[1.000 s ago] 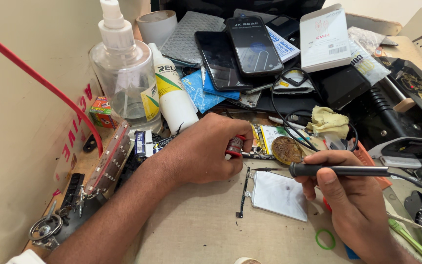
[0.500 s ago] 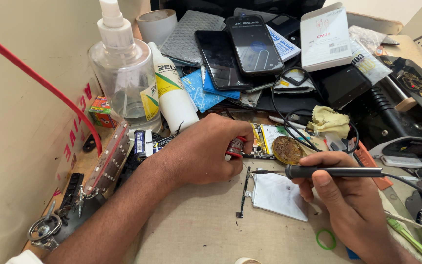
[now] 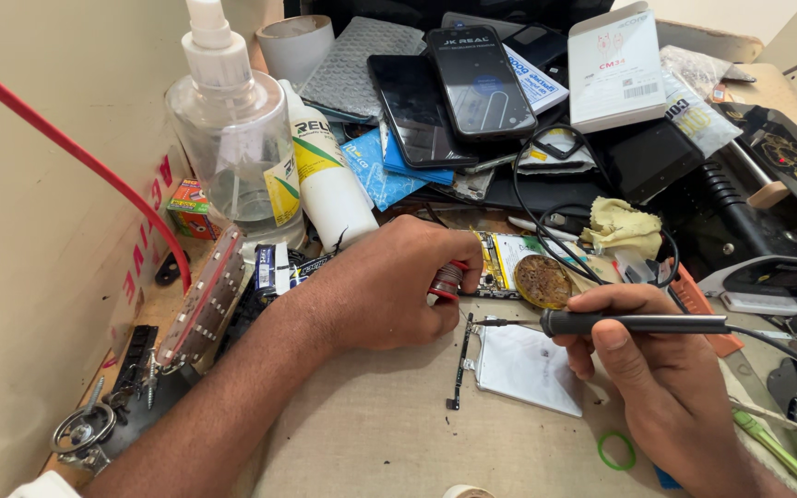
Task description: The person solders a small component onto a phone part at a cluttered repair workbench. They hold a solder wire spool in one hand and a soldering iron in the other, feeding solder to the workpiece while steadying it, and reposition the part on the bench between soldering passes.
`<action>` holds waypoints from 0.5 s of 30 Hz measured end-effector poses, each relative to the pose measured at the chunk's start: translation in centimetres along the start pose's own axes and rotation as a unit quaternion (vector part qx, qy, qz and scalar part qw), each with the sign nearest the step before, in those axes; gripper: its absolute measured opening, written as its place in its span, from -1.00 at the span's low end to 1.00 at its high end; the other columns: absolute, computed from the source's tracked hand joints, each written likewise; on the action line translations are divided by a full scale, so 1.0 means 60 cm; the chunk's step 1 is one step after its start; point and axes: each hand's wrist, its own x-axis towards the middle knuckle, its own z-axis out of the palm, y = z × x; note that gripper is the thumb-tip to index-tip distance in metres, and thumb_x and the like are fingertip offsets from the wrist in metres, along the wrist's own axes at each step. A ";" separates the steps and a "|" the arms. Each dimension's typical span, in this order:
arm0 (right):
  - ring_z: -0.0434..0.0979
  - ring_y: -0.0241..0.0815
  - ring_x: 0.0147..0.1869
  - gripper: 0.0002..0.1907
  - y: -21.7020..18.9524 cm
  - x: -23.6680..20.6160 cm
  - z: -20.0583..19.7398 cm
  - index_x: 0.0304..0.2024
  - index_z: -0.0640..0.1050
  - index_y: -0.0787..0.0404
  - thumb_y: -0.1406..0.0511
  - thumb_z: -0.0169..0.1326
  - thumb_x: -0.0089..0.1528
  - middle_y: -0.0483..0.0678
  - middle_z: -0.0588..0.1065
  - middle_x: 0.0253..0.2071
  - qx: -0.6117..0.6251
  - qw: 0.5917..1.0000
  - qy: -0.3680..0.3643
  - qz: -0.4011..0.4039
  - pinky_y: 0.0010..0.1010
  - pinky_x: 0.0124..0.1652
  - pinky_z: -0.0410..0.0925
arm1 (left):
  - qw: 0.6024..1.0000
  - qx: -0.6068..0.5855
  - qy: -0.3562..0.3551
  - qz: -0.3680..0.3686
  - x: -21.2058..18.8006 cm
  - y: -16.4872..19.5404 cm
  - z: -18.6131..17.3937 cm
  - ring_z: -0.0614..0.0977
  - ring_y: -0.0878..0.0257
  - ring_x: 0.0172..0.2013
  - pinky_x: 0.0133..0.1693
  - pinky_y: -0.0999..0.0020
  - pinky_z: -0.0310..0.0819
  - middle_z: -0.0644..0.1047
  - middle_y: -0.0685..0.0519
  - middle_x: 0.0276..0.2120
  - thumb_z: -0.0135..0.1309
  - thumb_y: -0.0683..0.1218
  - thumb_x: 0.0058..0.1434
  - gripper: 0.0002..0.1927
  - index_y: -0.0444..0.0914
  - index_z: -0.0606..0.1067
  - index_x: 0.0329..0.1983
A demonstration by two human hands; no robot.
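Cluttered with phones (image 3: 477, 83), bottles and cables, the brown workbench (image 3: 371, 433) is bearing a thin dark strip (image 3: 459, 364) beside a white pad (image 3: 526, 369). Left hand (image 3: 389, 286) is curling shut around a red-handled tool (image 3: 445, 281) just above the strip. Right hand (image 3: 666, 369) is pinching a soldering iron (image 3: 634, 323), whose tip is meeting the strip's upper end.

Glossy glass phones (image 3: 454, 92), clear plastic pump bottle (image 3: 232, 157), matt black soldering iron (image 3: 638, 323).

A phone repair workshop: smartphones (image 3: 454, 92) piled at the desk's (image 3: 389, 433) far edge, a soldering iron (image 3: 634, 323), bare circuit board (image 3: 495, 263), loose screws (image 3: 151, 373).
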 end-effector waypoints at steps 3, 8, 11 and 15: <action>0.45 -0.28 -0.18 -0.68 -0.002 0.000 0.002 0.11 0.45 0.34 0.26 -0.07 0.41 0.04 0.54 -0.18 -0.001 1.000 -0.001 -0.002 -0.43 -0.20 0.39 | 1.000 0.004 0.001 0.005 -0.001 0.001 0.001 0.69 0.10 -0.30 -0.23 0.22 0.57 0.62 -0.01 -0.42 0.24 -0.18 -0.05 -0.77 -0.24 0.50 -0.31; 0.46 -0.28 -0.19 -0.69 -0.003 0.001 0.002 0.10 0.45 0.35 0.26 -0.07 0.40 0.03 0.54 -0.18 -0.005 1.000 0.004 0.008 -0.44 -0.22 0.39 | 1.000 0.013 -0.006 -0.006 0.001 0.005 0.001 0.69 0.08 -0.30 -0.23 0.21 0.57 0.62 -0.01 -0.42 0.25 -0.17 -0.06 -0.77 -0.23 0.50 -0.33; 0.46 -0.29 -0.20 -0.69 -0.002 0.002 0.001 0.10 0.46 0.34 0.26 -0.06 0.40 0.02 0.54 -0.19 -0.008 1.000 0.004 0.005 -0.45 -0.23 0.39 | 1.000 0.023 -0.003 -0.002 0.001 0.008 0.001 0.68 0.08 -0.29 -0.22 0.20 0.56 0.62 -0.01 -0.41 0.25 -0.17 -0.06 -0.78 -0.23 0.50 -0.34; 0.46 -0.29 -0.22 -0.69 -0.001 0.002 0.000 0.10 0.46 0.34 0.26 -0.06 0.40 0.02 0.55 -0.20 -0.011 1.000 0.004 0.004 -0.45 -0.25 0.38 | 1.000 0.018 -0.010 -0.013 0.003 0.009 0.000 0.69 0.09 -0.30 -0.23 0.20 0.57 0.62 -0.01 -0.42 0.24 -0.17 -0.05 -0.79 -0.23 0.50 -0.34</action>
